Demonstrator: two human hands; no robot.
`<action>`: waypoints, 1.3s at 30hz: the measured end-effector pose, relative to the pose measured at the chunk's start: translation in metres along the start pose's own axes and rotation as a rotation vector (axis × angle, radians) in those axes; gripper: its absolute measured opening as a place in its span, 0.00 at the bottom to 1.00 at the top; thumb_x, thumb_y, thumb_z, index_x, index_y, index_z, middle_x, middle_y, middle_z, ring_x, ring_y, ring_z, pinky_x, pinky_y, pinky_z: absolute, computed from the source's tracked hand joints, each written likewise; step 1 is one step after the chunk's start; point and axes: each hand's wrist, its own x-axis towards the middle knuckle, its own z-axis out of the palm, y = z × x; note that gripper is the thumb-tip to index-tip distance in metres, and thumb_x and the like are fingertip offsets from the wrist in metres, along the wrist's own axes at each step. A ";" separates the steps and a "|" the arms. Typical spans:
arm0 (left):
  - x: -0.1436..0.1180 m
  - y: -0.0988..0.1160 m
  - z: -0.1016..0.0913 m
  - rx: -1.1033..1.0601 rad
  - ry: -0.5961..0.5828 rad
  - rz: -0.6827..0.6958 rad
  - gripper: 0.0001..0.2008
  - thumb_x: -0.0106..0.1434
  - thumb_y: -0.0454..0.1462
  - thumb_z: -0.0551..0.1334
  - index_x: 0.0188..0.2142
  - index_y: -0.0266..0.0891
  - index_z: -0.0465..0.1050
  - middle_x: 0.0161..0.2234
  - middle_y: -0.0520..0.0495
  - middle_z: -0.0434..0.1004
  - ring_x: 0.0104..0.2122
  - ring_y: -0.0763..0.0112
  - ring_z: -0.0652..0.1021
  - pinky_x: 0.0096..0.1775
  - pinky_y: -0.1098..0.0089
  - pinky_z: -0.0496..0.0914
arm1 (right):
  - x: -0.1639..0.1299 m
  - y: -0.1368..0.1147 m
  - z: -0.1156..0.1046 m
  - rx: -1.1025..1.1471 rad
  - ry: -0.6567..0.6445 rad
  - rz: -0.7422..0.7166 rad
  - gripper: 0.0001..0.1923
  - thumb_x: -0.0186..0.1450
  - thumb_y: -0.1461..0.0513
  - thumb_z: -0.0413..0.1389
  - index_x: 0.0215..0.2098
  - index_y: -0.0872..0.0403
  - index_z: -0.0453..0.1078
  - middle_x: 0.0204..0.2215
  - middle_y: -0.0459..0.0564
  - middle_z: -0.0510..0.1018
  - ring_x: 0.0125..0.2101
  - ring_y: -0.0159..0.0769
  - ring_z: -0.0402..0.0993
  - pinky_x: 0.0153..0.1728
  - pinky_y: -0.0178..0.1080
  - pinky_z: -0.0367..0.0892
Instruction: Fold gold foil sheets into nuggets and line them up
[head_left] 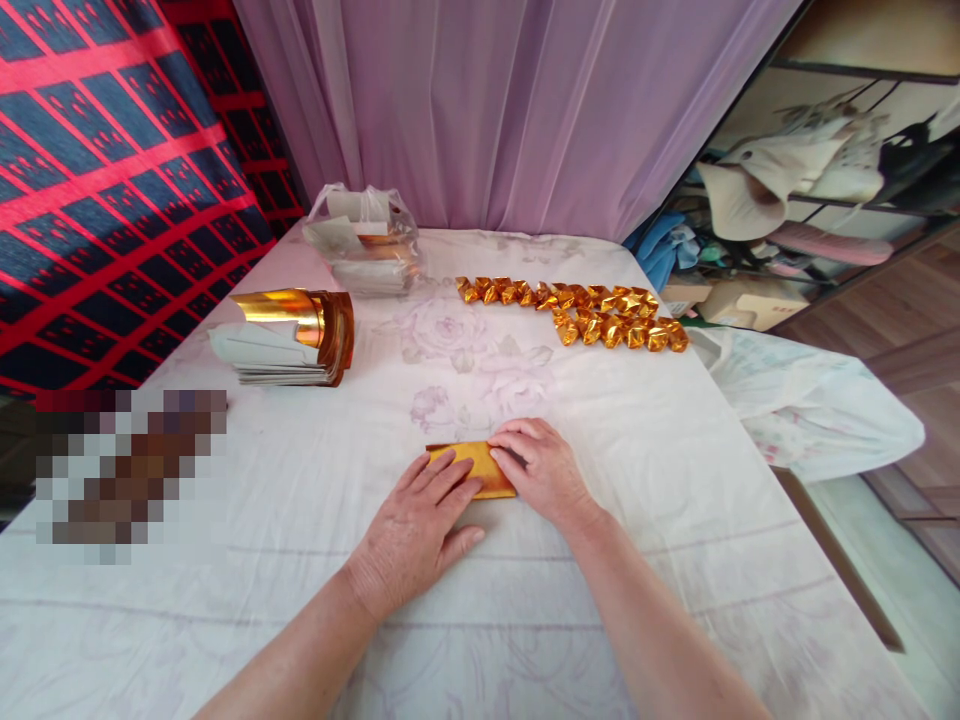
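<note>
Both palms lie flat, fingers spread: the left hand (416,525) and right hand (544,470) press a folded rectangle of gold foil paper (474,468) onto the pale floral cloth-covered table (675,560), gripping nothing. Bare cloth surrounds it. Farther off, a stack of gold sheets (292,335) sits left; a row of folded gold ingots (592,312) lies right.

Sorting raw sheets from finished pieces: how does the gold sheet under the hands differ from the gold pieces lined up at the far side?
The gold sheet lies flat and rectangular; the folded gold pieces are small, puffed and crinkled. The sheet is single, pressed under the left hand and right hand; the pieces are many, in rows, untouched. Both are shiny gold foil on the white cloth.
</note>
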 end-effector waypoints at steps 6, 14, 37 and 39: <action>0.000 0.000 0.001 0.010 -0.001 0.005 0.22 0.68 0.48 0.57 0.57 0.39 0.69 0.57 0.41 0.73 0.59 0.53 0.70 0.61 0.48 0.62 | 0.000 0.000 0.000 -0.002 -0.003 0.009 0.09 0.66 0.66 0.55 0.38 0.49 0.77 0.37 0.50 0.79 0.39 0.40 0.74 0.43 0.44 0.70; -0.001 -0.001 0.001 0.002 0.019 0.015 0.22 0.69 0.47 0.57 0.56 0.39 0.70 0.56 0.41 0.73 0.59 0.53 0.70 0.60 0.47 0.63 | 0.000 0.000 0.000 0.001 0.002 0.006 0.09 0.66 0.66 0.55 0.38 0.50 0.77 0.37 0.50 0.79 0.39 0.40 0.73 0.43 0.44 0.70; 0.001 -0.011 -0.001 -0.018 0.019 0.058 0.16 0.70 0.35 0.52 0.52 0.43 0.73 0.54 0.46 0.76 0.56 0.58 0.73 0.58 0.51 0.67 | 0.000 0.002 -0.003 -0.036 -0.029 0.010 0.07 0.64 0.66 0.54 0.35 0.51 0.74 0.36 0.51 0.76 0.39 0.41 0.72 0.43 0.44 0.69; 0.000 -0.015 -0.002 -0.038 0.016 0.079 0.15 0.70 0.34 0.53 0.52 0.43 0.73 0.55 0.47 0.76 0.57 0.59 0.72 0.60 0.51 0.65 | 0.000 0.002 -0.003 -0.018 -0.030 -0.001 0.07 0.64 0.66 0.55 0.33 0.51 0.74 0.35 0.50 0.76 0.38 0.39 0.72 0.42 0.42 0.69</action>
